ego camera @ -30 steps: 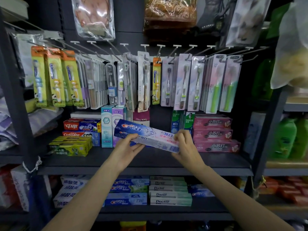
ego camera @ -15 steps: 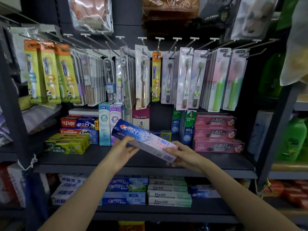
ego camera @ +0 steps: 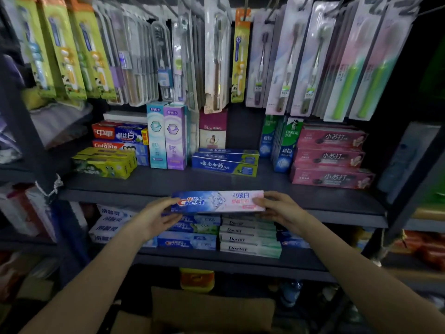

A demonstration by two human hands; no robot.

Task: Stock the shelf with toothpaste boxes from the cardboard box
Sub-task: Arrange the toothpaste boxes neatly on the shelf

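A blue and pink Crest toothpaste box (ego camera: 218,201) lies level in front of the dark shelf's front edge (ego camera: 115,191). My left hand (ego camera: 156,216) grips its blue left end and my right hand (ego camera: 280,208) grips its pink right end. The shelf holds more toothpaste: a blue and green box stack (ego camera: 225,162) in the middle, pink boxes (ego camera: 331,157) at the right, Colgate and yellow boxes (ego camera: 106,162) at the left. A brown cardboard box (ego camera: 212,309) sits low in front of me, dim and partly cut off.
Toothbrush packs (ego camera: 216,63) hang on hooks above the shelf. The lower shelf carries Doctor boxes (ego camera: 249,239) and more Crest boxes (ego camera: 187,242). A dark upright post (ego camera: 409,186) stands at the right, another post (ego camera: 31,141) at the left.
The Crest box has come down and toward me, from tilted over the shelf to level at its front edge. My view has dropped and moved closer.
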